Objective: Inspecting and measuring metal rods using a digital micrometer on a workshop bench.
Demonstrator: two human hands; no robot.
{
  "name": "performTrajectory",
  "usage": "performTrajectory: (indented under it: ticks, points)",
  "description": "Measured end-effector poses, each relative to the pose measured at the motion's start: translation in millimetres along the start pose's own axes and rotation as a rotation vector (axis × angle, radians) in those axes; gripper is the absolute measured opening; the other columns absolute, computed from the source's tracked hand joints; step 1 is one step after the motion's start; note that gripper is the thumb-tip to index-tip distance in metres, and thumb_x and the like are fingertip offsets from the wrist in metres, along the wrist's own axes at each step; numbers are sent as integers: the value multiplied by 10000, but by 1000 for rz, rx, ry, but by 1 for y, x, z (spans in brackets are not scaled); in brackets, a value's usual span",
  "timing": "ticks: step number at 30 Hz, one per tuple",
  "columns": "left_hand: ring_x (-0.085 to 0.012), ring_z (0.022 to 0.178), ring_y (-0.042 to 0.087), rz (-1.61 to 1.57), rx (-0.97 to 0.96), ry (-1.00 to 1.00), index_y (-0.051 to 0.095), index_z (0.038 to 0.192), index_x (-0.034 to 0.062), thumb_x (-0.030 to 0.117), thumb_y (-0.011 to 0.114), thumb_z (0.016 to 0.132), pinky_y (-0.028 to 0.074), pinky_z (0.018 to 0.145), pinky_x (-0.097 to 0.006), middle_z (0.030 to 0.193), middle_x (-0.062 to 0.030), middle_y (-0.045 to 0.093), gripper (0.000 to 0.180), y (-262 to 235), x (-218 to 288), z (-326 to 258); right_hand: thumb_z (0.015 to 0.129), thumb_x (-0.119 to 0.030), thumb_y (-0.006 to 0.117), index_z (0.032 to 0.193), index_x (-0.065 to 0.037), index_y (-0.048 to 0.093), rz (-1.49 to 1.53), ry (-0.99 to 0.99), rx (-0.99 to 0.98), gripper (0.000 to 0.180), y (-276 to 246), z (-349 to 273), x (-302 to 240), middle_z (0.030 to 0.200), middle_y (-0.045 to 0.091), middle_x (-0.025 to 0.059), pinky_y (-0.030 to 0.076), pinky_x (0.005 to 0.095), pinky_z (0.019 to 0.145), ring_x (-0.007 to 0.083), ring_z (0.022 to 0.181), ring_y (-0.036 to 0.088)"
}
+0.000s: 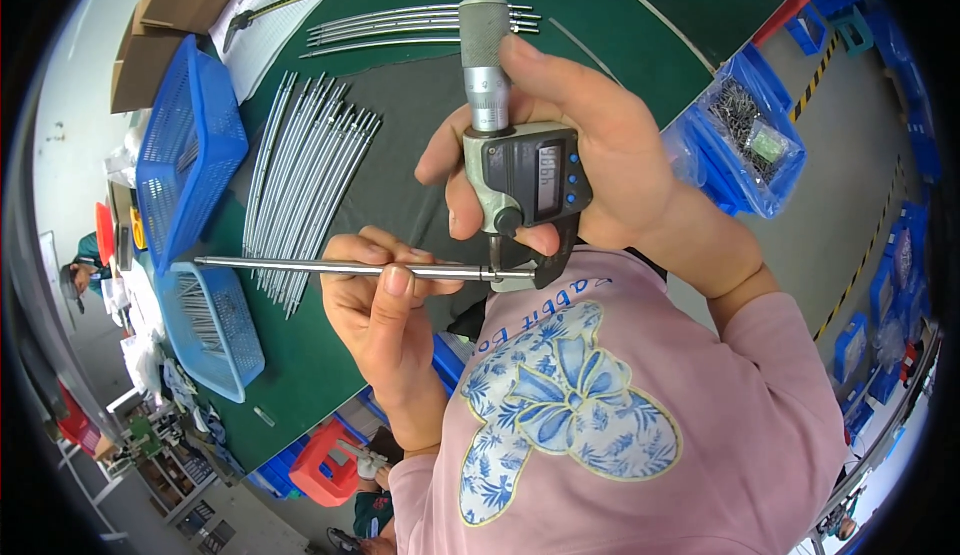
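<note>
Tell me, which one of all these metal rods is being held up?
The rod pinched in the left hand, its right end at the micrometer. The fanned rods lie on the green table, unheld.

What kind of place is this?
Probably a factory workshop where metal parts get measured. I see a grey-and-black digital micrometer at the end of a long, thin silver metal rod, and a blue plastic bin of small metal parts.
</note>
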State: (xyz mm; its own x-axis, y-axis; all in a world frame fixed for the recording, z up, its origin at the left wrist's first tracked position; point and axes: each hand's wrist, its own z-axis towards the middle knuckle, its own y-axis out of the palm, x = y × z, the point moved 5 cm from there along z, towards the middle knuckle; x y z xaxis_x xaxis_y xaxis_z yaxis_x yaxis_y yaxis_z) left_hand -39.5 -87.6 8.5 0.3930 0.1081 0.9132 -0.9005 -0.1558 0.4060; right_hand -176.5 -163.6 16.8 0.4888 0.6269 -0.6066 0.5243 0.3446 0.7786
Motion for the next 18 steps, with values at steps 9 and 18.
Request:
performTrajectory:
  ticks: [9, 18]
  points:
    - [-190, 615, 585, 5, 44, 12, 401, 854, -30, 51, 528, 791, 544, 560, -283, 779, -139, 480, 163, 2, 4, -4, 856, -431, 276, 869, 60, 563, 52, 28, 8, 569, 0, -4, 3, 648, 591, 169, 375, 204, 334, 123, 382, 483]
    - [-188, 609, 583, 4, 11, 9, 401, 846, -29, 59, 537, 791, 541, 558, -282, 765, -137, 480, 171, 2, 2, -4, 841, -423, 373, 824, 44, 557, 27, 9, 5, 502, 0, -4, 3, 642, 587, 173, 371, 204, 314, 136, 348, 470]
